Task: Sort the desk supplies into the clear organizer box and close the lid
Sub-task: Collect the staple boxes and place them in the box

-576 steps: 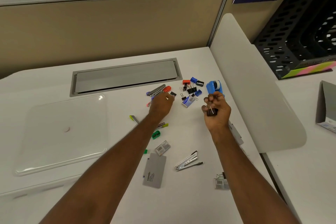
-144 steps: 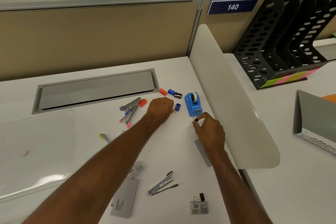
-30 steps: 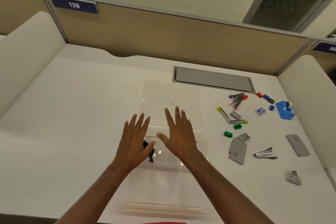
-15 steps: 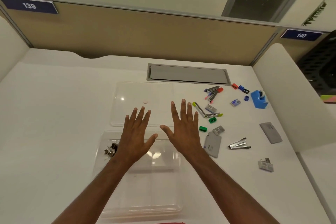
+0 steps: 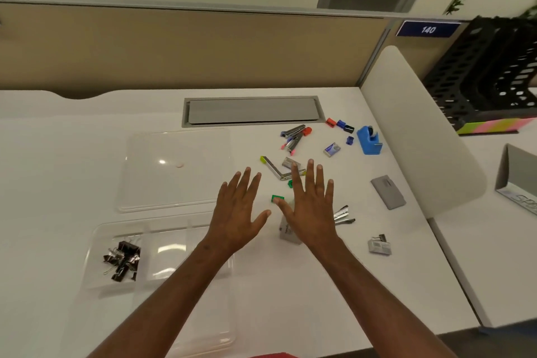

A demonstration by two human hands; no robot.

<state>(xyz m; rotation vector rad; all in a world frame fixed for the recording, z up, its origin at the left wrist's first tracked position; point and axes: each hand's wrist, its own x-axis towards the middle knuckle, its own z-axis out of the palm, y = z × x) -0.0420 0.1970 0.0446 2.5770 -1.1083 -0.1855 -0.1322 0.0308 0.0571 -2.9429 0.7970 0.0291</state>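
Clear organizer box sits near-left on the white table, lid off; black binder clips piled in its left compartment. Clear lid lies flat just behind the box. Left hand and right hand side by side above the table, palms down, fingers spread, holding nothing. Green sharpener shows between them. Silver stapler just right of the right hand. Farther right: grey card case, blue tape dispenser.
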